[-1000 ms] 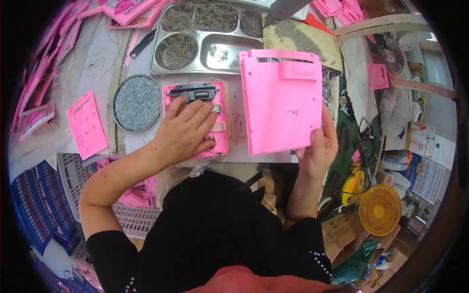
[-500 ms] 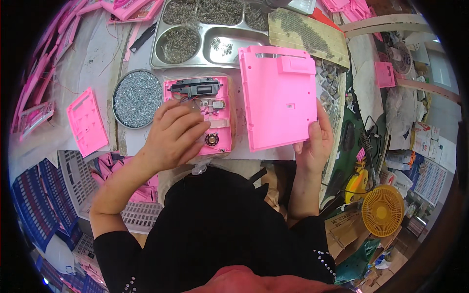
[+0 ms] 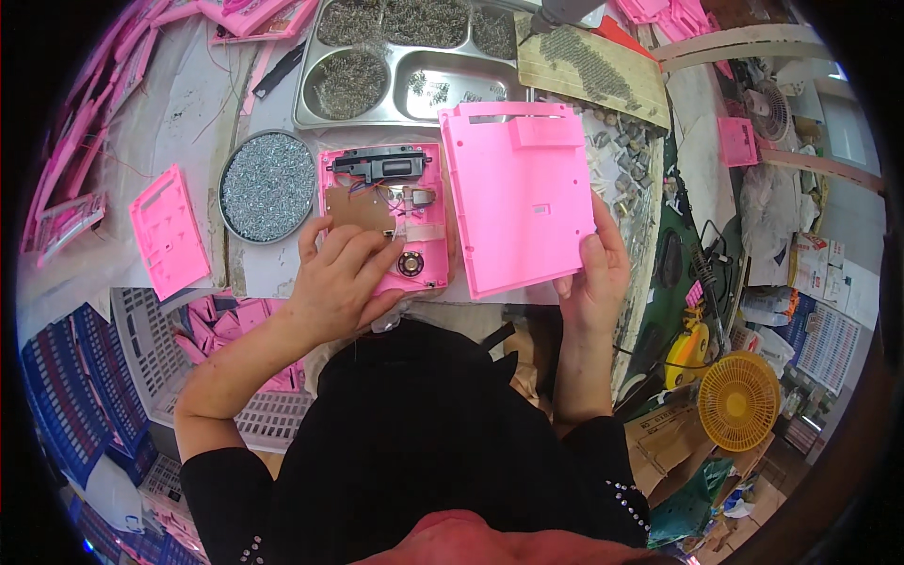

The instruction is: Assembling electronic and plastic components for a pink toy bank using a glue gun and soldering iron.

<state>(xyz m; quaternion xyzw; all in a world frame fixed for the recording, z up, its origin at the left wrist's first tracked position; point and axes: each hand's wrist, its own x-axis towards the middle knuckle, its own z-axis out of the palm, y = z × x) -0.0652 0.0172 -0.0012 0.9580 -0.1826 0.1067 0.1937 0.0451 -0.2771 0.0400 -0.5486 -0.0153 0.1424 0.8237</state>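
Holding one pink cover [image 3: 520, 198], right hand [image 3: 591, 282]

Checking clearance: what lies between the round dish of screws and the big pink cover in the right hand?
The open pink housing with its electronics, under the left hand, in the head view.

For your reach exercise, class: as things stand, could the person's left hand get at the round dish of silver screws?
Probably yes. The left hand rests on the open pink casing, and the round dish of screws sits just to its left on the table, uncovered, with nothing standing between them.
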